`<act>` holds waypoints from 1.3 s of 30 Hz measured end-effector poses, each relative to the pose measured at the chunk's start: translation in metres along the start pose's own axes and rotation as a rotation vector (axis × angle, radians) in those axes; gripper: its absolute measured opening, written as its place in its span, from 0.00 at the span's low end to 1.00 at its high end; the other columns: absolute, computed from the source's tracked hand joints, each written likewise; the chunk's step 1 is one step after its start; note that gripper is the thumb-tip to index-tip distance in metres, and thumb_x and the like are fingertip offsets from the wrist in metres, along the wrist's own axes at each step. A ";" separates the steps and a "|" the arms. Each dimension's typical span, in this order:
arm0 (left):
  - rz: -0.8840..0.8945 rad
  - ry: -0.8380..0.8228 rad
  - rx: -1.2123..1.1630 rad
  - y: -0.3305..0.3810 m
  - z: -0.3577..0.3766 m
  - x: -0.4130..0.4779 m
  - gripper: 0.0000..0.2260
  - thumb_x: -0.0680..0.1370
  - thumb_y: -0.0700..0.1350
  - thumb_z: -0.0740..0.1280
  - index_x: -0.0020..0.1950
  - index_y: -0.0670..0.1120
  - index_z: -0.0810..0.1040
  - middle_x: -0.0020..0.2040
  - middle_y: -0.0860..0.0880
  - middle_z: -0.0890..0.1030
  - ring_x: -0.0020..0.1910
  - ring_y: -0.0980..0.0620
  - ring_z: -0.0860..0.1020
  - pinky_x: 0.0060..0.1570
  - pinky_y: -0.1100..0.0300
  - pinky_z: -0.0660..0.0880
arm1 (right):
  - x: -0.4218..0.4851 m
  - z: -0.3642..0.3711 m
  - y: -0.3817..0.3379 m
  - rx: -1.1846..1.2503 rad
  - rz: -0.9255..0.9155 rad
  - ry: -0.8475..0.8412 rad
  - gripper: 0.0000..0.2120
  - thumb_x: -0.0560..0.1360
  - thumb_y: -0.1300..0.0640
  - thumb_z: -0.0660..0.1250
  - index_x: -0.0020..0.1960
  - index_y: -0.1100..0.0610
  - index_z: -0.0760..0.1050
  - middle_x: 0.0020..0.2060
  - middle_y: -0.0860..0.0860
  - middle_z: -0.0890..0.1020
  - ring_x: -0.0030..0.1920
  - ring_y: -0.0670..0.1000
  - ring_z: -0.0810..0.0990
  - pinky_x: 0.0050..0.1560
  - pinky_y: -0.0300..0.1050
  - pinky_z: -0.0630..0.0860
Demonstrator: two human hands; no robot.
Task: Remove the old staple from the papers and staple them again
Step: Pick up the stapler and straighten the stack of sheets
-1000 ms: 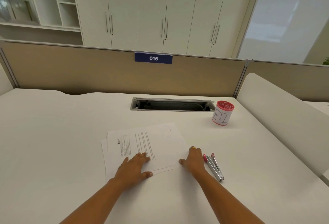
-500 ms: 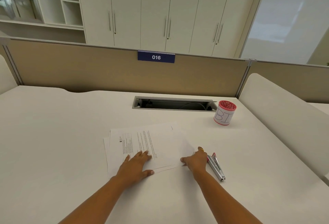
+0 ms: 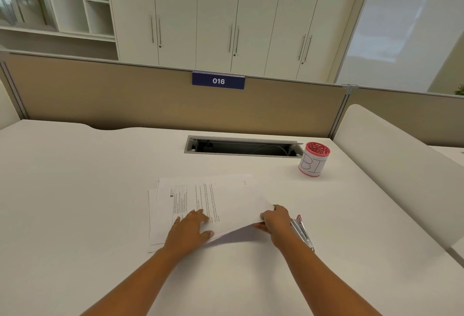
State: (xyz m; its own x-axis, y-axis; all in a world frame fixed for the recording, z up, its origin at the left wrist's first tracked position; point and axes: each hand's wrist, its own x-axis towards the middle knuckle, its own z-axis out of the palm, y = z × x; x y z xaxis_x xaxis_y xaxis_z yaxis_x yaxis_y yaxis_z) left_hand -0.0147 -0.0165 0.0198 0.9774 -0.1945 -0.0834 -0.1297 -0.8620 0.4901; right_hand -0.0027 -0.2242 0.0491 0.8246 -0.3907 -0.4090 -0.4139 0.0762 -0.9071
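White papers (image 3: 226, 197) | left hand (image 3: 188, 230) flat, pressing | right hand (image 3: 275, 221) pinching lifted corner | metal stapler (image 3: 302, 232) beside

Head: I look forward and down across the desk (image 3: 75, 190), close in.
Facing: partition (image 3: 125, 99) at my 12 o'clock.
Views: one.

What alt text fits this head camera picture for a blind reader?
A person's left hand presses flat on printed white papers on a white desk while the right hand pinches and lifts their near right corner. A silver and red stapler lies beside that hand; a pink mesh cup stands farther back.
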 end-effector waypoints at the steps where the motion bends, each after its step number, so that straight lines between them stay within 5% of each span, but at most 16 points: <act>1: -0.037 0.143 -0.111 0.004 0.001 -0.002 0.18 0.77 0.51 0.63 0.66 0.48 0.72 0.72 0.48 0.69 0.71 0.50 0.66 0.68 0.56 0.62 | -0.001 0.000 0.000 0.061 0.013 0.007 0.16 0.74 0.74 0.54 0.59 0.67 0.69 0.50 0.59 0.76 0.31 0.55 0.78 0.24 0.38 0.79; 4: -0.165 0.537 -0.401 0.023 -0.003 -0.008 0.07 0.77 0.45 0.65 0.45 0.43 0.80 0.48 0.44 0.83 0.49 0.45 0.80 0.49 0.57 0.75 | 0.000 0.001 0.004 0.224 0.037 0.040 0.24 0.74 0.74 0.53 0.70 0.66 0.61 0.61 0.61 0.71 0.29 0.54 0.78 0.35 0.44 0.82; 6: -0.275 0.566 -0.543 0.033 -0.006 -0.012 0.16 0.78 0.48 0.63 0.33 0.42 0.78 0.36 0.43 0.83 0.37 0.45 0.80 0.43 0.55 0.77 | -0.003 0.002 0.005 0.325 0.065 0.025 0.26 0.74 0.75 0.53 0.72 0.65 0.56 0.57 0.60 0.69 0.31 0.55 0.76 0.48 0.51 0.80; 8: -0.405 0.503 -0.698 0.043 -0.006 -0.016 0.25 0.78 0.54 0.60 0.28 0.41 0.78 0.28 0.43 0.82 0.29 0.47 0.80 0.40 0.57 0.78 | -0.008 0.004 0.005 0.416 0.092 0.004 0.24 0.74 0.76 0.54 0.69 0.68 0.58 0.53 0.61 0.68 0.33 0.56 0.75 0.48 0.54 0.79; 12: -0.630 0.227 -1.083 0.047 -0.001 -0.014 0.26 0.76 0.59 0.61 0.40 0.36 0.78 0.34 0.39 0.82 0.30 0.44 0.80 0.34 0.55 0.78 | -0.021 0.008 0.004 0.505 0.163 -0.043 0.09 0.73 0.78 0.53 0.49 0.69 0.68 0.51 0.63 0.70 0.36 0.58 0.75 0.29 0.48 0.81; 15: -0.626 0.030 -1.411 0.048 0.001 -0.011 0.19 0.76 0.55 0.65 0.55 0.40 0.71 0.47 0.37 0.79 0.40 0.42 0.79 0.37 0.53 0.78 | -0.030 0.013 0.010 0.523 0.206 -0.116 0.10 0.73 0.78 0.53 0.50 0.70 0.68 0.53 0.63 0.71 0.41 0.61 0.75 0.24 0.46 0.80; 19: -0.606 0.040 -1.577 0.050 -0.002 -0.006 0.15 0.77 0.40 0.64 0.64 0.42 0.70 0.53 0.40 0.77 0.50 0.41 0.77 0.48 0.47 0.75 | -0.043 0.019 0.024 0.425 0.249 -0.194 0.11 0.73 0.78 0.56 0.53 0.70 0.68 0.46 0.60 0.76 0.40 0.59 0.76 0.22 0.43 0.79; 23: -0.645 0.114 -1.545 0.045 -0.006 -0.001 0.20 0.76 0.26 0.56 0.68 0.36 0.67 0.53 0.39 0.77 0.48 0.42 0.75 0.54 0.48 0.72 | -0.045 0.020 0.033 0.342 0.264 -0.237 0.14 0.73 0.77 0.59 0.57 0.71 0.69 0.42 0.59 0.77 0.39 0.57 0.77 0.23 0.41 0.79; 30: -0.672 0.096 -1.377 0.022 -0.013 -0.002 0.19 0.75 0.24 0.56 0.66 0.32 0.68 0.53 0.37 0.77 0.48 0.41 0.74 0.52 0.48 0.74 | -0.033 -0.001 0.023 0.336 0.194 -0.221 0.15 0.75 0.64 0.65 0.60 0.66 0.72 0.43 0.58 0.81 0.40 0.55 0.81 0.25 0.40 0.79; 34: -0.670 0.006 -1.237 0.001 -0.029 -0.004 0.18 0.76 0.25 0.55 0.65 0.32 0.69 0.54 0.38 0.76 0.50 0.41 0.73 0.27 0.58 0.79 | -0.022 -0.021 0.013 0.273 0.193 -0.260 0.18 0.72 0.42 0.67 0.50 0.56 0.78 0.44 0.55 0.82 0.43 0.55 0.81 0.45 0.49 0.81; 37: -0.661 -0.061 -1.116 -0.019 -0.039 -0.004 0.18 0.76 0.26 0.56 0.65 0.34 0.70 0.48 0.41 0.78 0.43 0.43 0.76 0.28 0.54 0.79 | -0.010 -0.035 0.009 0.272 0.208 -0.301 0.27 0.69 0.35 0.65 0.47 0.59 0.79 0.42 0.56 0.81 0.42 0.57 0.78 0.57 0.55 0.76; 39: -0.655 -0.111 -1.031 -0.027 -0.044 -0.005 0.17 0.76 0.27 0.57 0.64 0.35 0.71 0.44 0.42 0.79 0.40 0.45 0.77 0.29 0.55 0.77 | -0.003 -0.038 0.007 0.243 0.224 -0.312 0.29 0.69 0.34 0.64 0.49 0.60 0.78 0.43 0.57 0.81 0.40 0.57 0.78 0.49 0.51 0.78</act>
State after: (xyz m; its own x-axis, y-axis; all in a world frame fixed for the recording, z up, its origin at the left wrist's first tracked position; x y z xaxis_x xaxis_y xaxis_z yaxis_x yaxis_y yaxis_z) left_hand -0.0082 0.0287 0.0451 0.7821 0.0542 -0.6208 0.6230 -0.0474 0.7808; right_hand -0.0230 -0.2577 0.0477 0.8175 -0.0478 -0.5740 -0.5234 0.3545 -0.7749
